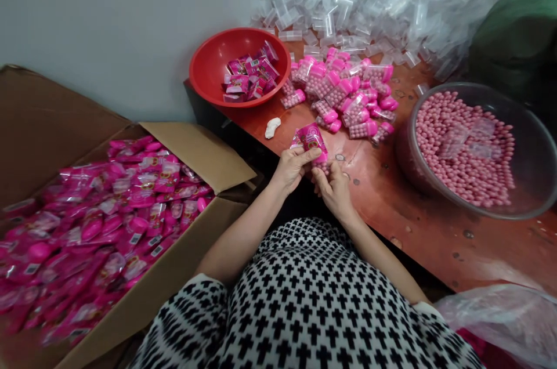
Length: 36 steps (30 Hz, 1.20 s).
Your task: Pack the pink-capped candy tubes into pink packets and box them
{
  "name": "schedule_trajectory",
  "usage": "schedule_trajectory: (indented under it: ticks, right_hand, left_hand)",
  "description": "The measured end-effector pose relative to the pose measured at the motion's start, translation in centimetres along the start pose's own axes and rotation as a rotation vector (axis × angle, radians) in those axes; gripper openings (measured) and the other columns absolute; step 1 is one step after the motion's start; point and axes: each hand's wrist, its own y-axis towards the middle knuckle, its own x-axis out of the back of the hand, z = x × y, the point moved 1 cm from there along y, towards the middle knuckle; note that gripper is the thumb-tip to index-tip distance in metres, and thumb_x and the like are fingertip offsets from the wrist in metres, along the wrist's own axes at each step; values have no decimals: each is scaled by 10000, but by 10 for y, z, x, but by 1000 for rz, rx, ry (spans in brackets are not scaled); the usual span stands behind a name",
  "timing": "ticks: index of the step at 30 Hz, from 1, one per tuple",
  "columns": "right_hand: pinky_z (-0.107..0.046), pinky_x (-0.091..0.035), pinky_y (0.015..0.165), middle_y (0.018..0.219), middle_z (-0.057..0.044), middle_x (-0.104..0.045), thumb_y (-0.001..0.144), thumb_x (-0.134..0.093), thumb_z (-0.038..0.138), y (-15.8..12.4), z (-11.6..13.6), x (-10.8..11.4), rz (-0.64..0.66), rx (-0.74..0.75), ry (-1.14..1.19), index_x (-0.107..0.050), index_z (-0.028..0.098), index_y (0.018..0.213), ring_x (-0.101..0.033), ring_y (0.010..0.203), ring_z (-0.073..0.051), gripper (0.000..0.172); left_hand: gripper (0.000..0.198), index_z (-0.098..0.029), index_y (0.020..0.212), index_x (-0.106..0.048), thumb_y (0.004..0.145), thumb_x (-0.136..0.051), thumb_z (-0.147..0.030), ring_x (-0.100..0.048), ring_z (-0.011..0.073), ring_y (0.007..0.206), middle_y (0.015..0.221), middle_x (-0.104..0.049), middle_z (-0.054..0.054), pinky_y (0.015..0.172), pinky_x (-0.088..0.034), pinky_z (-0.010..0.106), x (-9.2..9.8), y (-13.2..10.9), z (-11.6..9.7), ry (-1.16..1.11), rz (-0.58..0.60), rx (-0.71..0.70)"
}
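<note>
1. Wrapper (311,136) is pinched in the left hand (293,169) at the worktop's (374,183) near edge; the right hand (334,188) grips a bead-filled bottle (321,165) by its lower end.
2. Step in hand: apparently fitting bottle and wrapper together.
3. Next move probably calls for keeping both aligned.

Plain grey wall (108,21) behind; reddish table (378,186), worn and spotted; dim light.

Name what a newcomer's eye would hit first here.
Probably the mass of bright pink packets in the open cardboard box at left. Next, likely the red bowl at the left end of the table and the tub of pink beads at right. Centre, the hands hold a pink packet and a bead-filled bottle.
</note>
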Motion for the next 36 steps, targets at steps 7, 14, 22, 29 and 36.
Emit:
schedule_trajectory:
  ticks: [7,14,22,29,36]
  right_hand:
    - [-162,-367,319,611,79,-579,840,-515,519,3,-2,-4,187,-104,355,-425,223,905,-500,372,-63,316]
    - [-151,-381,370,579,75,-561,851,-524,480,2,-4,1,20,-20,81,-476,214,859,-484,388,-47,271]
    - [-147,-319,289,575,74,-592,807,-547,543,3,-4,-3,202,-210,520,-444,213,869,-469,342,-55,352]
    - [-144,-343,307,573,71,-579,792,-580,524,3,-4,1,124,-163,397,-475,204,829,-479,360,-49,338]
    - [-138,-326,299,566,81,-561,796,-573,525,1,-2,-3,147,-198,443,-468,209,840,-466,357,-44,336]
  left_hand:
    - [328,-94,579,-614,576,-806,-360,-530,125,399,524,-600,40,356,-418,234,0,-1,-4,66,66,34]
    - [331,-88,577,-623,541,-825,-347,-575,131,447,547,-625,52,414,-448,225,-4,-2,2,93,-91,1]
    - [320,-92,574,-642,587,-795,-372,-542,126,410,530,-614,45,398,-429,243,0,-3,2,160,1,6]
    - [308,-101,633,-673,625,-768,-394,-537,110,419,540,-627,31,418,-416,229,-2,-11,9,266,-87,-77]
    - [388,-109,590,-594,558,-803,-434,-505,104,376,582,-636,51,337,-381,229,-7,-12,15,0,-68,25]
